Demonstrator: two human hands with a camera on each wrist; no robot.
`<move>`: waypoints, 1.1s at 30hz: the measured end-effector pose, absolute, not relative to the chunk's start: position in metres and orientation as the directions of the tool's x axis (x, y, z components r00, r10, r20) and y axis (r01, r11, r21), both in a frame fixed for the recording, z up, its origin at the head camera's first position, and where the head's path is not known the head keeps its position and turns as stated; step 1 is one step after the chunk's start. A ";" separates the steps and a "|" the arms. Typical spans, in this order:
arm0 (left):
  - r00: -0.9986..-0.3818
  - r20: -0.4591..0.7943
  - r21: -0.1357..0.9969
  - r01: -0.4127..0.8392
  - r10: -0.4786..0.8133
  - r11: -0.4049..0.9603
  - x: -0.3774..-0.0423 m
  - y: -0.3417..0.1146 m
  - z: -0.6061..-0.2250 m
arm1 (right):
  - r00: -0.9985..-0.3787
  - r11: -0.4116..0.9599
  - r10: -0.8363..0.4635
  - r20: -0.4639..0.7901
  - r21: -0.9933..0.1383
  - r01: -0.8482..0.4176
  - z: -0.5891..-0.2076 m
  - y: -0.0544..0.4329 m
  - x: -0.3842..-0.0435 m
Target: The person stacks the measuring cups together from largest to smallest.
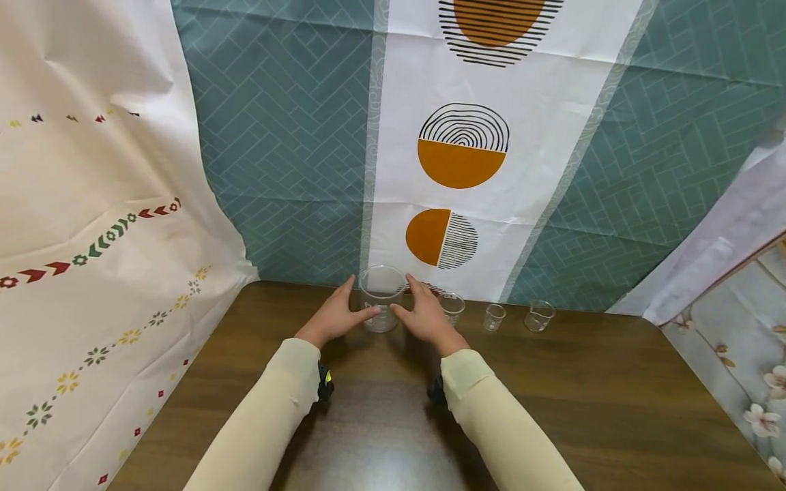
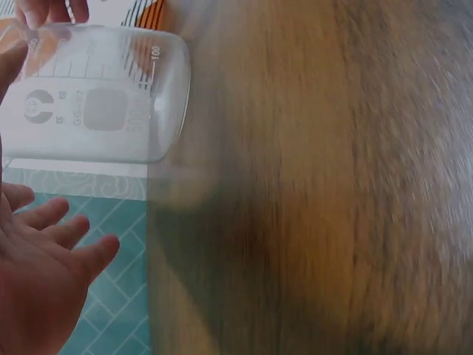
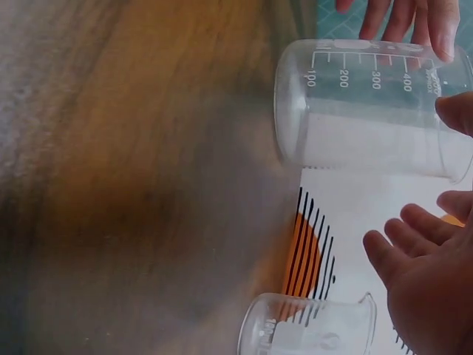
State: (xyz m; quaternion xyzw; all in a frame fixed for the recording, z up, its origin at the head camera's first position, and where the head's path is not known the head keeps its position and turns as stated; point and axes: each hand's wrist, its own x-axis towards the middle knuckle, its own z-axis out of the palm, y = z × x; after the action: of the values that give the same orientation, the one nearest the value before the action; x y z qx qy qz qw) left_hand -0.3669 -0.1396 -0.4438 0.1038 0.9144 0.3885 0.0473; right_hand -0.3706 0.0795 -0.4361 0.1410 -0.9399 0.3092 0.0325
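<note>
A large clear glass beaker (image 1: 381,315) with white graduation marks stands upright on the table, between my two hands. My left hand (image 1: 336,316) is at its left side, thumb and fingers spread. On its right side my right hand (image 1: 428,318) mirrors this, also spread. In the right wrist view, the right hand's fingers (image 3: 410,240) are straight and apart from the beaker's wall (image 3: 362,111). The left wrist view shows the left fingers (image 2: 70,229) extended below the beaker (image 2: 92,111) in the picture. Whether the thumbs touch the glass, I cannot tell.
Smaller glass beakers stand in a row to the right: one (image 1: 452,308) just behind my right hand, a tiny one (image 1: 494,318), and a low one (image 1: 540,316). The brown wooden table (image 1: 381,423) ends at a patterned cloth backdrop (image 1: 288,170). A white cloth (image 1: 110,273) hangs left.
</note>
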 end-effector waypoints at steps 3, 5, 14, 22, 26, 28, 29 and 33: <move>-0.974 -0.017 0.775 0.130 0.227 0.619 -0.368 -0.138 -0.443 | -0.957 0.750 -0.248 0.154 -0.594 -0.290 -0.434 0.079 -0.373; -0.972 -0.026 0.822 0.112 0.233 0.559 -0.369 -0.136 -0.442 | -0.958 0.738 -0.243 0.153 -0.612 -0.284 -0.433 0.078 -0.374; -0.961 -0.011 0.921 0.097 0.275 0.378 -0.375 -0.130 -0.443 | -0.959 0.627 -0.252 0.131 -0.733 -0.264 -0.432 0.078 -0.379; -0.960 -0.018 0.953 0.068 0.278 0.296 -0.376 -0.130 -0.452 | -0.959 0.495 -0.279 0.052 -0.848 -0.190 -0.438 0.078 -0.379; -0.961 -0.013 0.956 0.069 0.277 0.285 -0.378 -0.129 -0.454 | -0.956 0.448 -0.288 0.059 -0.874 -0.189 -0.444 0.079 -0.383; -0.960 -0.013 0.957 0.068 0.278 0.281 -0.379 -0.129 -0.455 | -0.953 0.429 -0.296 0.062 -0.883 -0.191 -0.447 0.080 -0.385; -0.960 -0.014 0.959 0.065 0.278 0.275 -0.379 -0.129 -0.455 | -0.951 0.418 -0.302 0.064 -0.888 -0.192 -0.449 0.080 -0.386; -0.958 -0.018 0.966 0.058 0.286 0.253 -0.380 -0.129 -0.455 | -0.941 0.378 -0.336 0.052 -0.907 -0.185 -0.448 0.080 -0.386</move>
State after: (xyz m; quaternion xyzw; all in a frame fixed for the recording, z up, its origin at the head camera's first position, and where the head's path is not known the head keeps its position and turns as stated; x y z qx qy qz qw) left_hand -0.3802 -0.1288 -0.4549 0.1093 0.7857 0.6015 0.0949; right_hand -0.3856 0.0800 -0.4484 0.1574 -0.8269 0.5352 -0.0704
